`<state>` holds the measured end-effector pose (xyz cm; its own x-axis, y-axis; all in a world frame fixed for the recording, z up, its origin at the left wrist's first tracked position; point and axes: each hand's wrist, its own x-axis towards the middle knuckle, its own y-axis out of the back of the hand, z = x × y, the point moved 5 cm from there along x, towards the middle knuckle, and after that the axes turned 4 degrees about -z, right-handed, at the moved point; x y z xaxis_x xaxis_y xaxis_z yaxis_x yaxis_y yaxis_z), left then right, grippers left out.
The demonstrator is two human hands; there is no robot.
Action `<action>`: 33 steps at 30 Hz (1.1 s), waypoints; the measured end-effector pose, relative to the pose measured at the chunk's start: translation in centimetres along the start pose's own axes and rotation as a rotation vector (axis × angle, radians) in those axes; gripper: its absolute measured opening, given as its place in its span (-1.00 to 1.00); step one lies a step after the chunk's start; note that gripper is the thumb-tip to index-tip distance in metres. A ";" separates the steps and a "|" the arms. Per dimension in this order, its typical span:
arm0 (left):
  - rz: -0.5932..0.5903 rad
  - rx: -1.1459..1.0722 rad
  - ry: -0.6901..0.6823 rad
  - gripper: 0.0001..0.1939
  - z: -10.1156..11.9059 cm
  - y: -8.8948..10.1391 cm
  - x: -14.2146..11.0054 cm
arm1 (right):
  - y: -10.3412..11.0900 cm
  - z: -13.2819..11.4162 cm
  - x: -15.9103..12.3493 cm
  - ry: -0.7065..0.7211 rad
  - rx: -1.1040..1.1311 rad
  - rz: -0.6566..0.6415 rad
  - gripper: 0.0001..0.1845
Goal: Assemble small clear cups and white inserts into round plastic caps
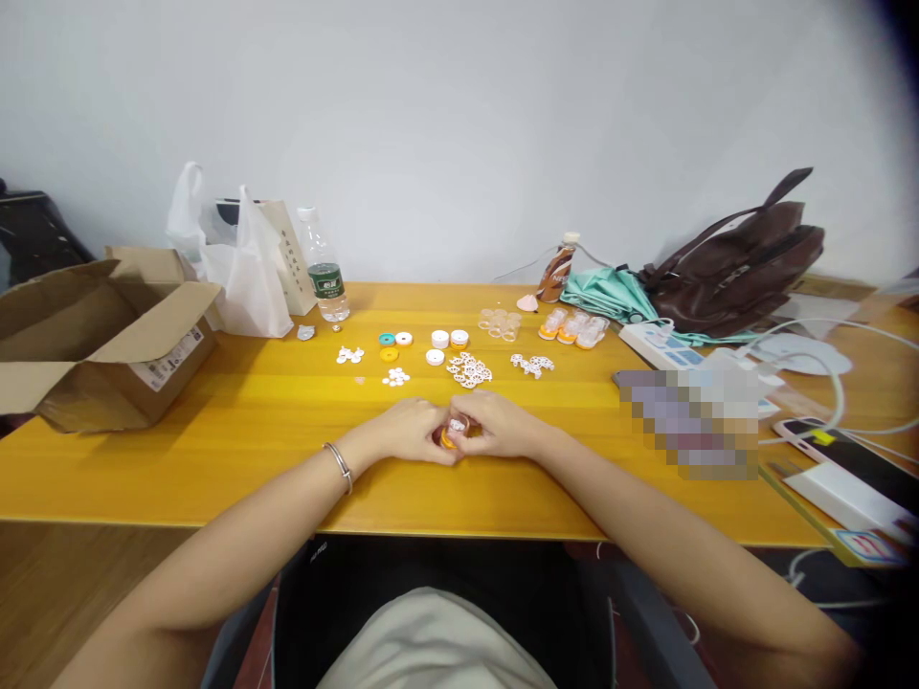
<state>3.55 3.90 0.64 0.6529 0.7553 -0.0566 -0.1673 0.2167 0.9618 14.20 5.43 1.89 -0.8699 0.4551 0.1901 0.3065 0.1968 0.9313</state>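
My left hand [409,431] and my right hand [499,426] meet at the middle of the yellow table [251,431], fingers curled round a small orange and clear plastic piece [455,433] held between them. A bracelet sits on my left wrist. Just beyond the hands lie heaps of small white parts [469,369], round white caps [439,339], a blue ring [387,339] and a yellow ring [389,354]. Clear cups [501,322] and finished orange-and-clear pieces [572,328] stand further back.
An open cardboard box [100,335] lies at the left. White bags [244,258] and a water bottle [325,273] stand behind it. At the right are a brown bag [739,263], a teal cloth [607,292], a power strip [664,346], cables and a phone [833,450].
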 end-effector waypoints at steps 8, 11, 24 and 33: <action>-0.021 -0.077 -0.021 -0.75 -0.6 0.7 -0.2 | 0.7 -0.4 -0.4 0.000 0.156 -0.074 -0.74; -0.023 -0.057 -0.024 -0.69 -0.7 0.6 -0.3 | 0.5 -0.2 -0.1 -0.022 0.157 -0.065 -0.64; 0.051 0.005 0.026 -0.64 -0.7 -0.2 0.3 | -0.4 0.0 0.1 -0.128 0.220 0.021 -0.75; -0.001 -0.057 0.026 -0.74 -1.2 0.2 0.1 | 0.6 -0.6 -0.3 -0.074 0.226 0.015 -0.60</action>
<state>2.65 4.77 0.47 0.6339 0.7706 -0.0657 -0.2086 0.2521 0.9450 14.38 4.88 2.58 -0.8365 0.5203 0.1722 0.4050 0.3753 0.8337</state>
